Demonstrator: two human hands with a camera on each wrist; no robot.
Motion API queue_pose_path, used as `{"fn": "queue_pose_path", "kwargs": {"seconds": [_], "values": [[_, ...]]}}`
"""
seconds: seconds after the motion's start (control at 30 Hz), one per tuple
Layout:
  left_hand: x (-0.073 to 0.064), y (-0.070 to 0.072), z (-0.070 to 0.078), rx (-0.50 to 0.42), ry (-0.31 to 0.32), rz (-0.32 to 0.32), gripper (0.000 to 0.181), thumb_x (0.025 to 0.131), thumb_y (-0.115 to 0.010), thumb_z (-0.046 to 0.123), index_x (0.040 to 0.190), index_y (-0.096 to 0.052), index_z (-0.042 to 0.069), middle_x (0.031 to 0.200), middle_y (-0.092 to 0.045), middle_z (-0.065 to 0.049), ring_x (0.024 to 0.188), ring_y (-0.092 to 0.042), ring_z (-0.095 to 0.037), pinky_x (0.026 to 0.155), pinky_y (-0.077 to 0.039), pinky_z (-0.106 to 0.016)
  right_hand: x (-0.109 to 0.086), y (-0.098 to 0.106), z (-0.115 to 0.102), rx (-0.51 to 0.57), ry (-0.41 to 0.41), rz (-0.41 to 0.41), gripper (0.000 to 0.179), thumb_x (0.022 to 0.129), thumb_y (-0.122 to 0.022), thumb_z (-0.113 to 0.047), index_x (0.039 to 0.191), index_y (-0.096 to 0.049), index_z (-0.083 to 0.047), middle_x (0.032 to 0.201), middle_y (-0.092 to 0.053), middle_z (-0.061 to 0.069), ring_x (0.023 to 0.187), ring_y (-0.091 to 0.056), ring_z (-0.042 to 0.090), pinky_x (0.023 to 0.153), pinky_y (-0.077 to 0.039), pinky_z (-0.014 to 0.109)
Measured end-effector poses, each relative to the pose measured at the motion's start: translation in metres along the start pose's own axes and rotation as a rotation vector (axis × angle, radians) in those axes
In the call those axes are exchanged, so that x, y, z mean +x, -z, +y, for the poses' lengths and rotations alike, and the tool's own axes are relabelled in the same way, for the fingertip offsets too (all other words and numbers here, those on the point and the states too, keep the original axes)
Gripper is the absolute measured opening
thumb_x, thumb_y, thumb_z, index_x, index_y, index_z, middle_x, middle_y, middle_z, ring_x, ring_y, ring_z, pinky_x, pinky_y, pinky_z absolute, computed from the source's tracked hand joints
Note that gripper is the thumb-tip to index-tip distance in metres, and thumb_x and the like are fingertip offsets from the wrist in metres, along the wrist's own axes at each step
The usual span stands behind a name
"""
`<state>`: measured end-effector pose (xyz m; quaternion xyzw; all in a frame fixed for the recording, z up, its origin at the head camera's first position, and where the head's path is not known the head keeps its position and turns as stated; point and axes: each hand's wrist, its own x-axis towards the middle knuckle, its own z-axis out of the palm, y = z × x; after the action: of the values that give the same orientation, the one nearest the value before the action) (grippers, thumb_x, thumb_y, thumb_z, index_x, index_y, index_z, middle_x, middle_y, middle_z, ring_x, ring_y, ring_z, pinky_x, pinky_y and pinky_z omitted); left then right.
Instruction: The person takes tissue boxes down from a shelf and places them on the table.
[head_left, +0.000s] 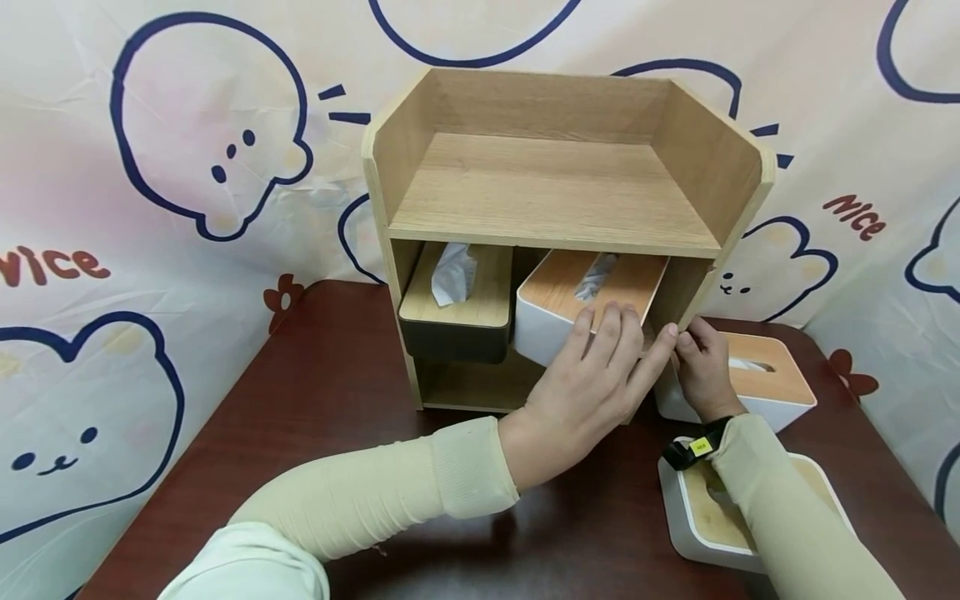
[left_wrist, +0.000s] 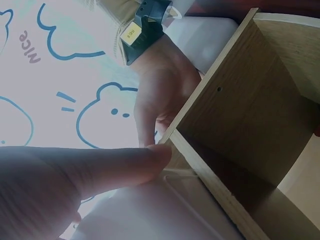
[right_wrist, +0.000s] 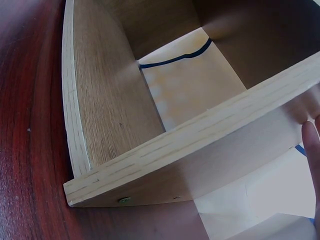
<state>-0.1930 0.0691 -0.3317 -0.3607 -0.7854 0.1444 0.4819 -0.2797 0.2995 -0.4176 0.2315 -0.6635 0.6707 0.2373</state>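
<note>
A white tissue box with a wooden lid [head_left: 551, 287] sits at a slant in the right part of the wooden shelf unit's [head_left: 555, 187] middle level, its front jutting out. My left hand [head_left: 588, 387] rests straight fingers on its front right lid edge. The left thumb [left_wrist: 125, 167] stretches out to the front edge of the right side panel. On that panel's outer side is my right hand [head_left: 703, 367], its fingertips [right_wrist: 311, 142] against the board. Left of the slanted box stands a black tissue box [head_left: 453, 342] with a wooden lid and a tissue sticking out.
Outside the unit, a second white tissue box [head_left: 772, 375] stands by its right side. Nearer me, a third white-rimmed box [head_left: 693, 533] lies partly under my right forearm. The dark red table [head_left: 315, 392] meets a printed cloth backdrop [head_left: 225, 275].
</note>
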Motion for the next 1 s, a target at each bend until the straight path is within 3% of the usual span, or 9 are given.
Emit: {"fn": "queue_pose_path", "kwargs": {"seconds": [0.27, 0.63, 0.77, 1.0], "values": [[-0.002, 0.000, 0.000, -0.020, 0.005, 0.033, 0.047, 0.097, -0.045, 0.008, 0.144, -0.045, 0.007, 0.121, -0.056, -0.021, 0.110, -0.053, -0.034, 0.096, -0.041, -0.048, -0.001, 0.000, 0.005, 0.077, -0.014, -0.022, 0.046, 0.091, -0.069, -0.040, 0.119, -0.068, -0.004, 0.109, -0.066, 0.005, 0.096, -0.057, 0.015, 0.083, -0.046, 0.022], [-0.003, -0.002, -0.008, -0.045, -0.047, 0.056, 0.047, 0.096, -0.045, 0.009, 0.143, -0.046, 0.008, 0.123, -0.056, -0.022, 0.113, -0.053, -0.035, 0.098, -0.039, -0.052, 0.001, 0.003, 0.002, -0.002, -0.004, -0.031, 0.046, 0.094, -0.065, -0.040, 0.122, -0.066, -0.003, 0.111, -0.066, 0.005, 0.098, -0.058, 0.016, 0.083, -0.046, 0.022], [-0.003, -0.002, -0.012, -0.049, -0.066, 0.093, 0.046, 0.095, -0.043, 0.006, 0.141, -0.050, 0.010, 0.122, -0.057, -0.022, 0.112, -0.054, -0.035, 0.098, -0.040, -0.052, 0.002, 0.003, 0.002, -0.027, -0.001, -0.033, 0.048, 0.094, -0.064, -0.040, 0.123, -0.065, -0.001, 0.111, -0.066, 0.005, 0.098, -0.058, 0.016, 0.083, -0.046, 0.022], [-0.002, 0.015, -0.022, -0.098, -0.083, 0.127, 0.044, 0.095, -0.037, 0.003, 0.133, -0.057, 0.013, 0.120, -0.059, -0.020, 0.111, -0.056, -0.033, 0.095, -0.044, -0.047, 0.000, 0.004, 0.000, -0.079, -0.011, -0.027, 0.050, 0.095, -0.062, -0.042, 0.124, -0.065, -0.001, 0.113, -0.066, 0.003, 0.100, -0.058, 0.016, 0.084, -0.045, 0.021]]}}
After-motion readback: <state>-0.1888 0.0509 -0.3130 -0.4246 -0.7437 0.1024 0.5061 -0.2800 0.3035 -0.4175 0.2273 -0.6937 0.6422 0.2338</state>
